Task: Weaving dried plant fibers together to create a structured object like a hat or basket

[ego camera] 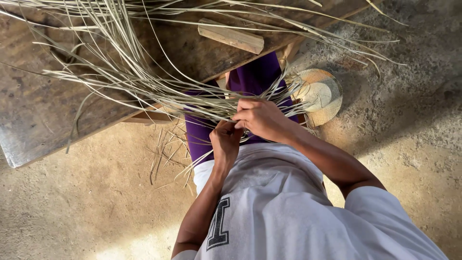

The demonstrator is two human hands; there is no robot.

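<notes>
Hands (245, 127) on straw strands (144, 82), table edge (144, 113) beside.

Wooden workbench over a dirt floor

A wood block (231, 36) is lying on the worn bench (33, 110) near its edge; a round woven piece (321, 96) is resting on the floor (409, 120) just beside the bench, and loose scraps (166, 154) are lying scattered underneath.

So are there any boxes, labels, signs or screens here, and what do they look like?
No boxes, packages, signs or screens in view.
Printed mark on the white shirt: a big dark block shape with a pale outline, low on the front, below the left hand and right hand, which hold pale straw strands.
</notes>
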